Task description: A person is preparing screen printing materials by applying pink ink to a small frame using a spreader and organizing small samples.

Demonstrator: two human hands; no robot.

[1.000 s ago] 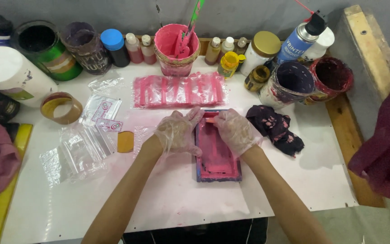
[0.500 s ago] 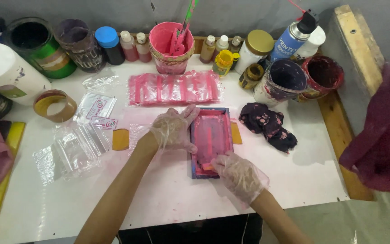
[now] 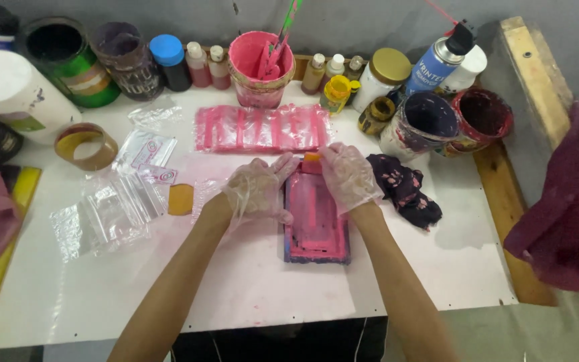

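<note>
On the white table [image 3: 249, 295] lies a small pink-stained printing frame [image 3: 316, 224]; left hand [image 3: 257, 191] spread on its edge, right hand [image 3: 348, 175] pinching an orange squeegee [image 3: 311, 157] at its top. Ink already coats it; pulling looks unfinished.

Flat white table top [image 3: 249, 288] stained pink, plain grey wall [image 3: 370, 20] behind, light wooden plank [image 3: 537, 94] along the right side
</note>
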